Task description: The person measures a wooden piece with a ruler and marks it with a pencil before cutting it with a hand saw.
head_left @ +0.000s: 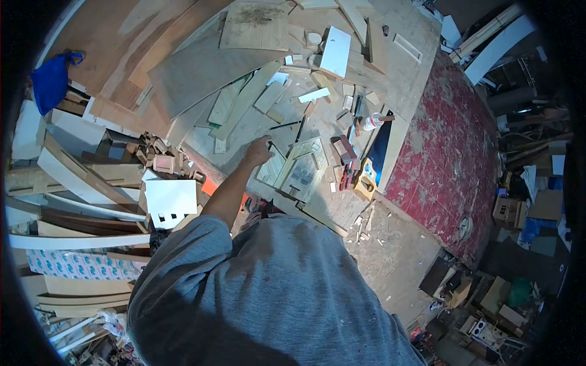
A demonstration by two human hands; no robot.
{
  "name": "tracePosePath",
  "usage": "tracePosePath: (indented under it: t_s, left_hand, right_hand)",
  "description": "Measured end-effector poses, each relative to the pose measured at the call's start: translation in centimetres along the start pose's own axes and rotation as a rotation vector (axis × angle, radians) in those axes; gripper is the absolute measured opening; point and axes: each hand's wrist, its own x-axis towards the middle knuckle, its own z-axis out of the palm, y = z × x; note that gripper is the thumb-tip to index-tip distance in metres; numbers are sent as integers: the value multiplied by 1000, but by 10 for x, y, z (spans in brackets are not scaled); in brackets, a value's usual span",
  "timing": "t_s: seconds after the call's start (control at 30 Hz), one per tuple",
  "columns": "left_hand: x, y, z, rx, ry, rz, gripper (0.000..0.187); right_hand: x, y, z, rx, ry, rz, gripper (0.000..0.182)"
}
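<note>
1. Plywood offcuts and strips cover nearly the whole surface (403, 67) in the head view, with the person in a grey shirt leaning over it from the near edge.
2. One arm stretches forward, which I take for the left; that left hand (257, 151) rests on the wood with its fingers loosely curled. I cannot tell whether it grips anything.
3. Touching that hand on its right lies a small framed panel (300, 168), flat on the surface and turned at a slant.
4. Of the right hand I see nothing; the body hides it.
5. Just beyond the panel are a yellow-handled tool (365, 178), a small bottle (372, 122) lying on its side, and a white board (336, 51) farther off.
6. To my mind, working that panel well calls for pressing it flat and steadying it, since loose scraps crowd close and it could easily slide or rock.
7. A blue bag (52, 79) sits at the far left, and red patterned flooring (452, 140) runs along the right.
</note>
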Motion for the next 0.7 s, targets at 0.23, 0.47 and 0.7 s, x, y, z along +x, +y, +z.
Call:
tracePosePath:
  t_s: [0.23, 0.47, 0.7]
  left_hand:
    - [-12, 11, -5, 22, 52, 26, 74]
    - [8, -1, -2, 48, 103, 211, 31]
    - [35, -1, -32, -31, 137, 315, 22]
  right_hand:
    - [-3, -7, 17, 71, 4, 48, 36]
    - [5, 39, 51, 120, 12, 102, 36]
    - [-2, 77, 59, 94, 14, 114, 35]
